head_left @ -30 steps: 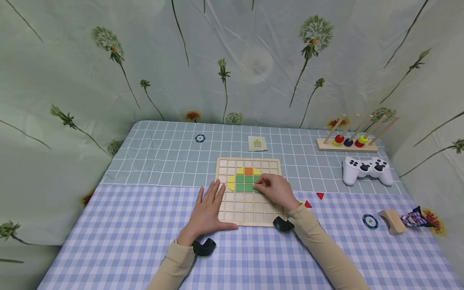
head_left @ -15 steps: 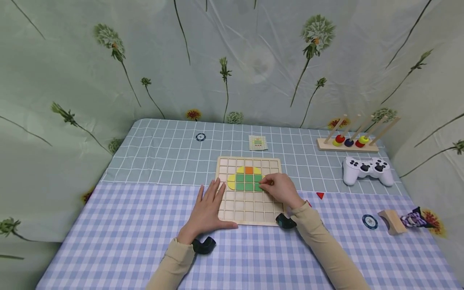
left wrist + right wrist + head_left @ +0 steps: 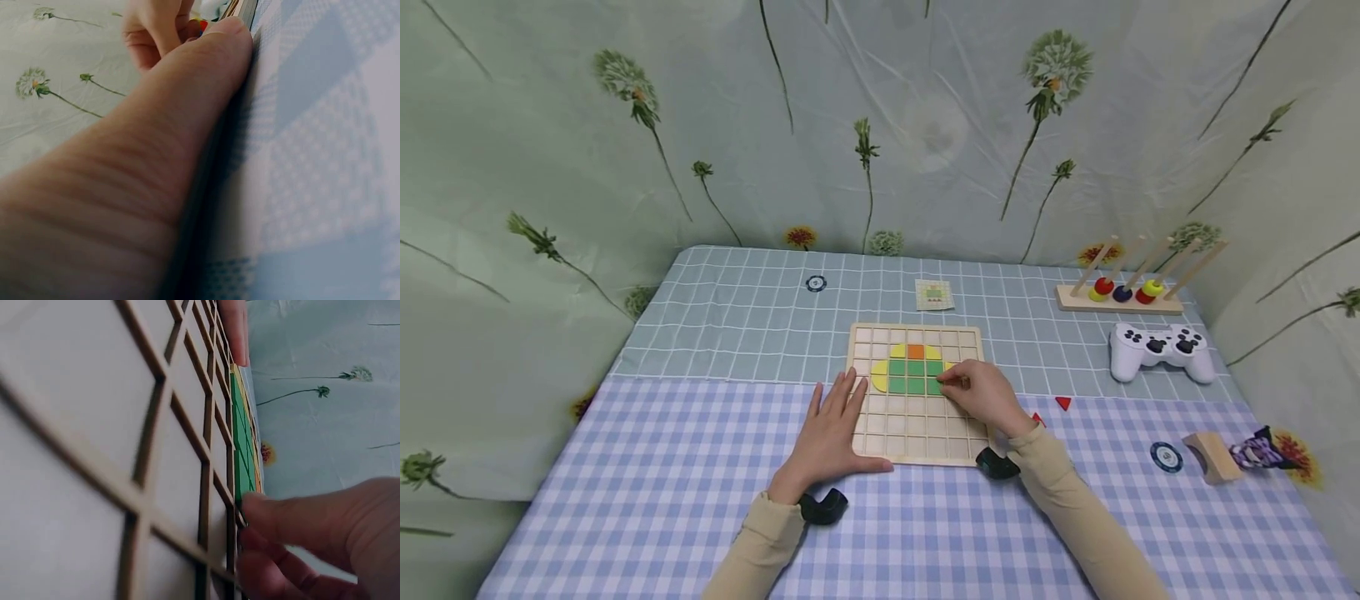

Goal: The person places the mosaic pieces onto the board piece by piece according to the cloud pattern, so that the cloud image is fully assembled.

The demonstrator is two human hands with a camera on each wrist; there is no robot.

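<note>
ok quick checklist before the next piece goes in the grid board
1. Board steadied: ok, left hand lies flat on its left edge.
2. Right hand at the pattern: ok, fingertips at the right end of the green tiles.
3. Piece in the right grip: cannot tell, fingers are curled there but hide what they pinch.
4. Placed tiles seated: ok, green, yellow and the orange tile look flush in their cells.
5. Spare pieces to hand: ok, a red triangle lies on the cloth right of the board.
6. Pattern card visible: ok, beyond the board, uncovered.
</note>
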